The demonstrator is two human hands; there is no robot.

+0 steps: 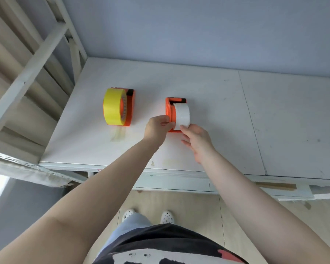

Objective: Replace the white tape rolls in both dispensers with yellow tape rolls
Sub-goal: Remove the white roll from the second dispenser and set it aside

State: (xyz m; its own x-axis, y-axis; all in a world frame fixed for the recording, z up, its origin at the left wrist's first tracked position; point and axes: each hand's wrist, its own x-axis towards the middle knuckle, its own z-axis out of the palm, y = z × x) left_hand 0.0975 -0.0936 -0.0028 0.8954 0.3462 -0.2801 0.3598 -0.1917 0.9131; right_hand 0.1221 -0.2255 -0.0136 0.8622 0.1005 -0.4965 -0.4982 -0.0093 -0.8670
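A white tabletop [208,88] is stretching from a grey-blue wall [198,25] toward the person, with a pale slatted frame [32,60] standing at its left end. Below its front edge, a wooden floor [198,210] is showing, with two white spotted shoes [167,216] on it.

The person's two bare arms are reaching forward over the tabletop. On the left part of the surface, an orange dispenser [131,109] is carrying a yellow tape roll [112,106], and a strip of clear tape [118,135] is trailing from it toward the near edge. Well apart to its right, a second orange dispenser [169,109] is carrying a white tape roll [181,115].

The left hand [157,128] is meeting the near left side of the second dispenser, fingers curled against its orange body, gripping it. The right hand [195,140] is touching the near lower edge of the white tape roll, thumb and forefinger pinching it there while the other fingers are hanging loosely below.
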